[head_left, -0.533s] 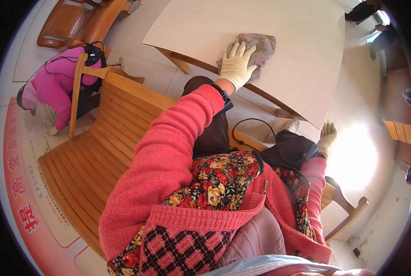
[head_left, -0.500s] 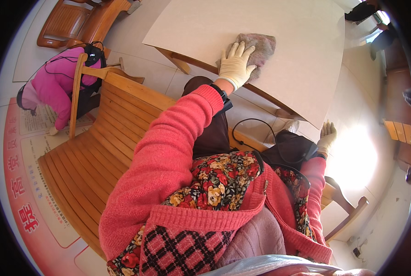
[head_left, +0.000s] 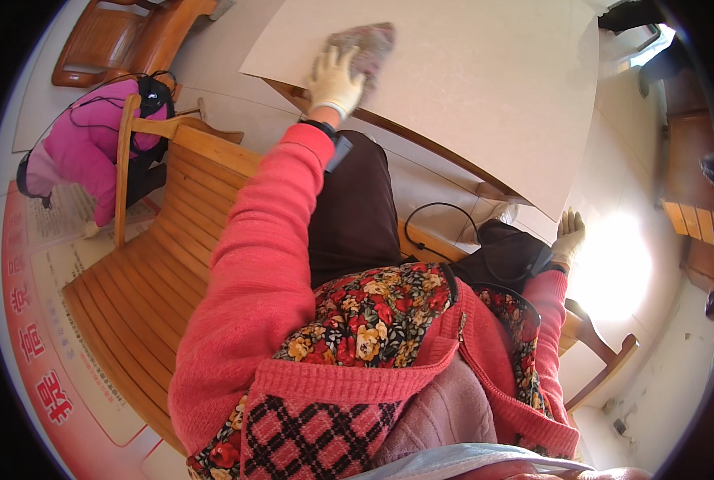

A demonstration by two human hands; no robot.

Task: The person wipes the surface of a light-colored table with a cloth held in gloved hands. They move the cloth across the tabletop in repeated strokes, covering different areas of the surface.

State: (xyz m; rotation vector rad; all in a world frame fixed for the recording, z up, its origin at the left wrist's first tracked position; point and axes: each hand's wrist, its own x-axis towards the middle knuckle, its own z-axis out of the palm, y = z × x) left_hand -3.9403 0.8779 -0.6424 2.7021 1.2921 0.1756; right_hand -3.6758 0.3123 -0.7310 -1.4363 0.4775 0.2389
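Observation:
My left hand (head_left: 335, 84), in a pale glove, holds a crumpled grey-brown cloth (head_left: 371, 52) against the pale table top (head_left: 469, 88), near its left front edge. The fingers lie over the cloth's near left side, and the cloth is a little blurred. Lower right, beyond the table's near corner, my right hand (head_left: 569, 236) is also gloved. Its fingers stretch out with nothing in them, and the palm side cannot be made out.
To my left stretches a slatted wooden bench (head_left: 149, 280), its curved armrest (head_left: 613, 372) showing at right. Past it a person in a pink top (head_left: 93, 152) bends low beside a red-and-white poster (head_left: 77, 336). Brown wooden chairs (head_left: 113, 44) stand far left. A black cable (head_left: 445, 208) loops by my knees.
My left hand has slid the cloth leftward and a little farther away over the table top. The right hand has hardly moved.

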